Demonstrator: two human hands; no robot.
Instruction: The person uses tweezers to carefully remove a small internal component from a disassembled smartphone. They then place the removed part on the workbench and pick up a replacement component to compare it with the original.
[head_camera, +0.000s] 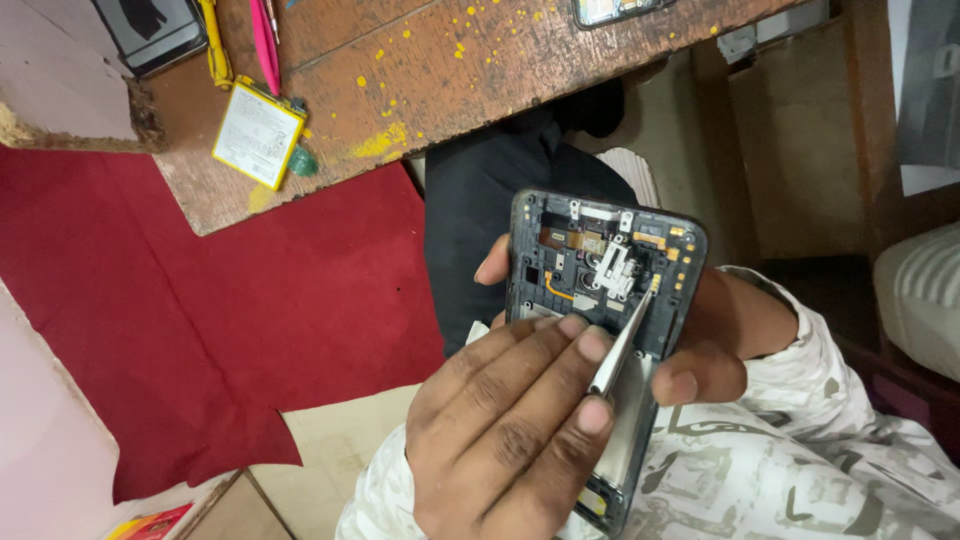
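Left hand (700, 340) cradled opened black phone frame (600, 290) steady while right hand (510, 420) pinched thin metal tweezers (622, 345), tips at its circuitry.

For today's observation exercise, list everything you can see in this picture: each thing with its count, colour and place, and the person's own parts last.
opened phone: one, black frame with its inner parts bared, centre, held up.
tweezers: one pair, silver, tips on the phone's inner parts.
flat battery: one, white with yellow edge, on the wooden table.
wooden table: one, brown with yellow paint flecks, top.
pink tool: one, on the table, top left.
yellow tool: one, beside the pink one.
dark device: one, top left corner.
second phone: one, dark, top edge.
red cloth: one, left, on the floor.
left hand: pinches the tweezers.
right hand: holds the phone from behind.
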